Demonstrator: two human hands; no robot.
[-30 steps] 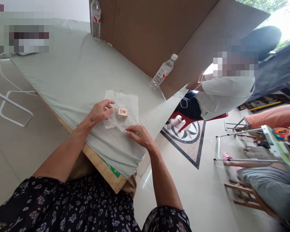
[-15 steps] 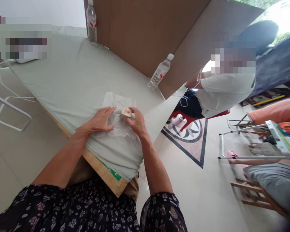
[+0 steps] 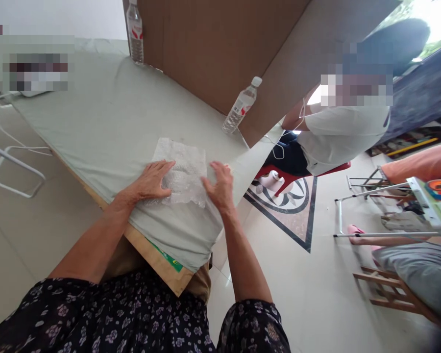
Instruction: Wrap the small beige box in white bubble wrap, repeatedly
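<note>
A sheet of bubble wrap (image 3: 185, 176) lies spread on the cloth-covered table (image 3: 95, 113). My left hand (image 3: 152, 181) rests on its left side, fingers stretched out and holding nothing. Just beyond the wrap's right edge is my right hand (image 3: 220, 185), fingers apart and nothing visible between them. Behind its fingers peeks a bit of a small cream object with red marks (image 3: 227, 167); most of it is hidden, and I cannot make out its kind.
Two water bottles, one upright (image 3: 135, 37) and one appearing tilted (image 3: 242, 105), stand by a large cardboard panel (image 3: 220, 49). A person in a white shirt (image 3: 347, 132) sits on a red stool at right. A white cable (image 3: 20, 139) hangs off the left edge.
My right hand has moved right, off the bubble wrap, and let go of the small cream object, now mostly behind it. My left hand has stayed nearly in place.
</note>
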